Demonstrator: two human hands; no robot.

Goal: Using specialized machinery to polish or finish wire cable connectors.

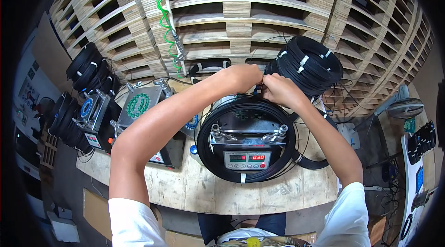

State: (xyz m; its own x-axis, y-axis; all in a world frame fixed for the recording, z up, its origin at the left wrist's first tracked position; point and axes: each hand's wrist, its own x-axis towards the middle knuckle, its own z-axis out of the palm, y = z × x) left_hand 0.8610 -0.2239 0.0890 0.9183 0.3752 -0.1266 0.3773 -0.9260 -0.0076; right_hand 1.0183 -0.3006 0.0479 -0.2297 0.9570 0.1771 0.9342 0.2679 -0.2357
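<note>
My left hand (pixel 246 78) and my right hand (pixel 279 90) meet at the far side of a black coil of thin cable or tubing (pixel 207 158). Both have their fingers closed; whatever is pinched between them is too small and covered to make out. The coil lies around a metal-topped machine (pixel 248 138) with a lit red digital display (pixel 247 159) and two silver clamp-like fittings. A white tie (pixel 243 178) binds the coil's near edge.
At the back right stands a stack of black coils (pixel 303 66). Left of me is a second machine with a green ring of pieces (pixel 137 105), and beyond it another with a blue ring (pixel 86 107). A green spiral hose (pixel 160 3) hangs before wooden pallets (pixel 238 3).
</note>
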